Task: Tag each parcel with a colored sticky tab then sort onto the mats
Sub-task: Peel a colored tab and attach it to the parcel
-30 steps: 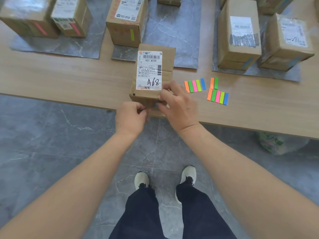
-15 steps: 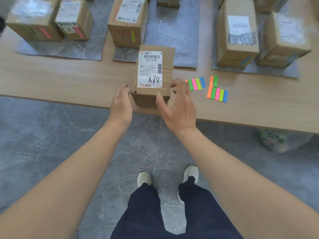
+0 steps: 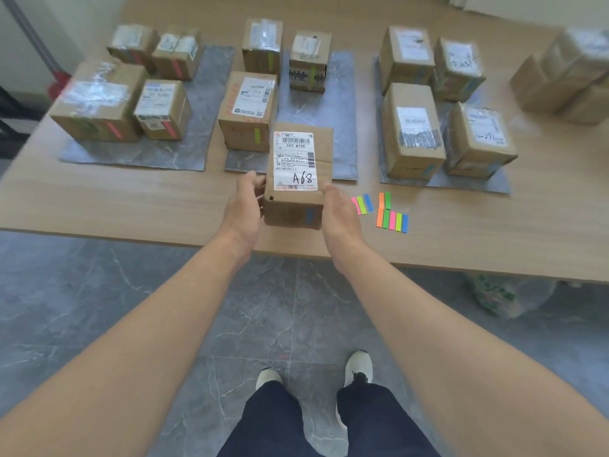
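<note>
Parcel (image 3: 298,179): brown carton near the middle of the table (image 3: 131,202), close to its near edge. Long axis runs near to far. White shipping label faces up, barcode toward the far end, handwritten "A68" toward the near end, so the print reads upright from the near side. A blue tab (image 3: 309,215) stands upright on the near end face, right of centre.

Left hand (image 3: 244,206): against the carton's left side, thumb up by the top edge, fingers curled onto the side wall.
Right hand (image 3: 339,212): against the right side, palm turned inward, thumb at the top corner; its fingers are hidden behind the carton. The parcel is clasped between the two hands. Cannot tell whether its base rests on the wood or hangs just above.

Far end of the parcel overlaps the near edge of the middle mat (image 3: 342,127) in this line of sight.

Left mat (image 3: 184,156): four cartons, pink tabs on their near faces.
Middle mat: three cartons, green tabs.
Right mat (image 3: 474,184): four cartons, blue tabs where visible.

Loose sticky tabs (image 3: 392,219) lie flat on the wood just right of the right hand: orange, green, pink, yellow-green, blue. A second small fan sits partly behind that hand.

Far right, off the mats: a blurred cluster of cartons (image 3: 566,80).
</note>
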Tool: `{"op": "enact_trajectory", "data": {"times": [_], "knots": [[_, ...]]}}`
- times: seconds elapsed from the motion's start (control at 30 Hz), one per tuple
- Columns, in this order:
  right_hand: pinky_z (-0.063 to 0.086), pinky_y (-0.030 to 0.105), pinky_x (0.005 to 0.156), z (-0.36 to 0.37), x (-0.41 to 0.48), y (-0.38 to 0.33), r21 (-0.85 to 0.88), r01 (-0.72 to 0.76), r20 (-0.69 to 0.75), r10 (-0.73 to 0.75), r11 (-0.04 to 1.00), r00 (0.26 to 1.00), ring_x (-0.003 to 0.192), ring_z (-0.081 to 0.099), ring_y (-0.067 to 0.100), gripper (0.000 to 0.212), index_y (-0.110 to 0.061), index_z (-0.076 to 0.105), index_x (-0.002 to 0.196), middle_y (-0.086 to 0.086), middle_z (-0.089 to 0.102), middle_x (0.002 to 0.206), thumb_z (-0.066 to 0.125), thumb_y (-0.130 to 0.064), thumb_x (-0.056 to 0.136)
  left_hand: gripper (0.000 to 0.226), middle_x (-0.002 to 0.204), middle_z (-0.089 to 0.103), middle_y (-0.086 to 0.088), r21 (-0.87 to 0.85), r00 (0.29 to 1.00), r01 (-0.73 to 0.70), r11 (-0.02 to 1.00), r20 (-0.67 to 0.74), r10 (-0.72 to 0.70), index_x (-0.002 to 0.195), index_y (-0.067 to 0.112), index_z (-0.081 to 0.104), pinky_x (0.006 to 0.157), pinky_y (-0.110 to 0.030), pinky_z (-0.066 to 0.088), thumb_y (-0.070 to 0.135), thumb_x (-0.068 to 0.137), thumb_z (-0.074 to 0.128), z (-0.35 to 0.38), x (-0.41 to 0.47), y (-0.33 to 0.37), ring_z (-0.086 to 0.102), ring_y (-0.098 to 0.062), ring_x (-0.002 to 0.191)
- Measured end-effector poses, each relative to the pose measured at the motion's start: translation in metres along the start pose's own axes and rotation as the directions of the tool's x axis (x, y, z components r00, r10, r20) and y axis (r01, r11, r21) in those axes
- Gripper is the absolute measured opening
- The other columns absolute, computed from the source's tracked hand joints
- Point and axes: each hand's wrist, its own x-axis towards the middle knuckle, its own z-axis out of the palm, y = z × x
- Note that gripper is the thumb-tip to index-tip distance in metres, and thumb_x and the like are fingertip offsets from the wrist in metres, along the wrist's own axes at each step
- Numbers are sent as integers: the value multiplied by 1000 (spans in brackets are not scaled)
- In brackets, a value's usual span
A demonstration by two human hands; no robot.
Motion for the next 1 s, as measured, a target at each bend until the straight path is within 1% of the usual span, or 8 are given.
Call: {"op": "enact_trajectory", "data": {"times": [0.2,0.33,0.4,0.5,0.6,0.73,0.87,1.0], "knots": [[45,28,75,-5,-22,-57,29,113,-60,-111,993,992,102,62,16,41,-20,67,115,-4,70,109,35,-44,107,51,82,77,13,28,995,-99,995,32,98,94,24,71,98,-37,49,38,106,23,-2,-18,63,64,-12,91],[50,38,88,-12,-45,-96,-30,236,-103,-238,971,966,105,62,19,42,-20,65,112,-3,69,110,36,-49,105,58,89,78,6,13,981,-159,987,119,156,83,25,77,98,-37,48,41,104,26,-1,-34,113,66,-10,82],[47,36,84,-18,-56,-118,-33,265,-128,-267,964,955,102,60,17,41,-20,64,111,-4,67,107,37,-49,105,58,87,78,6,-1,976,-168,986,142,167,82,25,78,94,-35,48,45,102,28,-1,-41,136,66,-12,81],[43,31,75,-31,-73,-148,-12,290,-150,-289,957,946,98,59,16,40,-19,66,112,-4,67,105,38,-47,105,53,81,76,9,20,969,-195,981,160,189,95,21,74,91,-35,49,49,100,30,1,-53,169,65,-16,82],[46,32,75,-42,-91,-171,-22,310,-159,-310,950,937,95,60,16,41,-19,65,107,-3,67,101,37,-48,105,49,70,74,10,17,963,-223,975,159,217,87,21,73,82,-32,49,46,101,33,7,-67,195,63,-16,77],[49,39,87,-60,-110,-192,-27,315,-194,-314,949,929,99,63,20,42,-21,64,107,-3,67,99,36,-52,104,46,73,73,9,27,957,-233,972,184,225,88,21,71,94,-35,52,46,102,34,19,-85,218,64,-16,82],[48,33,77,-79,-119,-202,-26,321,-214,-319,947,923,94,62,15,44,-19,63,111,-4,67,99,36,-53,104,46,73,72,5,12,950,-242,970,204,235,82,21,69,89,-34,50,42,102,34,38,-98,227,61,-18,81],[52,46,98,-96,-110,-204,-10,299,-230,-293,954,928,102,64,22,48,-20,65,113,0,70,106,36,-56,100,46,71,74,8,19,946,-249,968,220,239,80,23,68,90,-36,49,44,101,33,60,-100,228,63,-18,81]]}}
